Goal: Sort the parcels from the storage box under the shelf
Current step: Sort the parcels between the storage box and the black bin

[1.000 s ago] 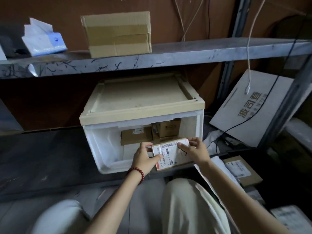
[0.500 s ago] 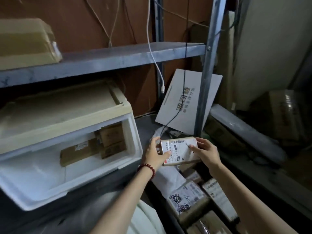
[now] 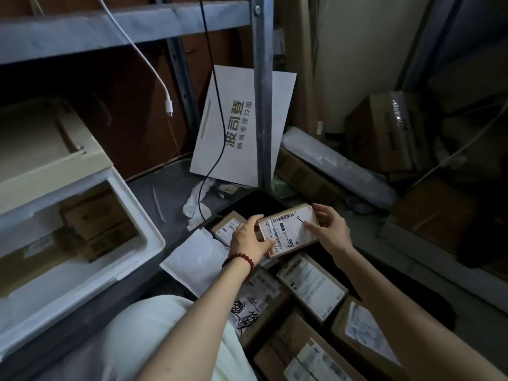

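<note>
Where the view's left edge cuts it, one white foam storage box [image 3: 137, 224] sits under the grey shelf [image 3: 110, 28] with its front open; at least three brown cartons [image 3: 93, 215] are stacked inside; one white cable [image 3: 168, 103] hangs from above; one white padded envelope [image 3: 198, 259] lies flat on the floor; the left hand [image 3: 247, 240], one red bead bracelet [image 3: 240, 258] at its wrist, curls around the near-left end of one small parcel [image 3: 291, 229], thumb on the label; the parcel is held in the air, label up, its long axis running from lower left to upper right; the right hand [image 3: 330, 229] pinches the upper-right end, thumb on the label, fingers behind; five labelled cartons [image 3: 310, 287] lie below the hands, packed together.
</note>
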Demonstrator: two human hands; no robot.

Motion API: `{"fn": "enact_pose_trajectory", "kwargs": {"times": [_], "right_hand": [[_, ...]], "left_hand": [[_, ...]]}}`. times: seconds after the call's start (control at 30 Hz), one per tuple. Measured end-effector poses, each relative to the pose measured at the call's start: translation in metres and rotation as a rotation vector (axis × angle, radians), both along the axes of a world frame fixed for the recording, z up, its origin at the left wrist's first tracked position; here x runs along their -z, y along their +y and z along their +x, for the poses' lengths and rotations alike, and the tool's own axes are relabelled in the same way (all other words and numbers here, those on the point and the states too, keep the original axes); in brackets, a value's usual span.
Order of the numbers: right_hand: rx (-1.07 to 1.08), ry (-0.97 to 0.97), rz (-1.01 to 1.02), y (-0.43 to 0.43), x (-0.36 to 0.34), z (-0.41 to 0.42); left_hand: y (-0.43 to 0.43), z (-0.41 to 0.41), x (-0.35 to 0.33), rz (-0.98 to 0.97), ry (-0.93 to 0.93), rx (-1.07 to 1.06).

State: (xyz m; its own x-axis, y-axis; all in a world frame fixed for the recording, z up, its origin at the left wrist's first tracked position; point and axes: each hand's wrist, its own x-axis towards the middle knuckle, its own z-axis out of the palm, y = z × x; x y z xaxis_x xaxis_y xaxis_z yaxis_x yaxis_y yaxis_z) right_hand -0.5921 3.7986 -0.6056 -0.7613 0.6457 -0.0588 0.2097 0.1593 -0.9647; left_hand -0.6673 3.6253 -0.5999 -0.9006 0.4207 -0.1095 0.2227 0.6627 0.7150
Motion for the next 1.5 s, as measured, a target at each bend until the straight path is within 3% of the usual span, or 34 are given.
{"fn": "enact_pose_trajectory", "kwargs": {"times": [0.2, 0.63, 1.0, 1.2, 1.4, 1.5], "right_hand": [[0.012, -0.059, 0.041, 0.005, 0.018, -0.015], [0.020, -0.055, 0.017, 0.017, 0.026, -0.029], [-0.052, -0.110, 0.098, 0.000, 0.017, -0.036], [-0.196, -0.277, 0.201, -0.024, 0.030, -0.037], [-0.220, -0.460, 0.289, -0.031, 0.051, -0.039], [-0.244, -0.500, 0.293, -0.030, 0.059, -0.044]], "left_hand": [[0.015, -0.012, 0.022, -0.024, -0.061, -0.026], [0.008, -0.026, 0.028, -0.022, -0.016, -0.040], [-0.013, -0.032, 0.034, -0.097, -0.261, 0.026], [-0.020, -0.016, 0.053, -0.453, 0.011, 0.156], [-0.025, -0.015, 0.060, -0.504, 0.309, 0.293], [-0.028, -0.014, 0.066, -0.525, 0.345, 0.307]]}}
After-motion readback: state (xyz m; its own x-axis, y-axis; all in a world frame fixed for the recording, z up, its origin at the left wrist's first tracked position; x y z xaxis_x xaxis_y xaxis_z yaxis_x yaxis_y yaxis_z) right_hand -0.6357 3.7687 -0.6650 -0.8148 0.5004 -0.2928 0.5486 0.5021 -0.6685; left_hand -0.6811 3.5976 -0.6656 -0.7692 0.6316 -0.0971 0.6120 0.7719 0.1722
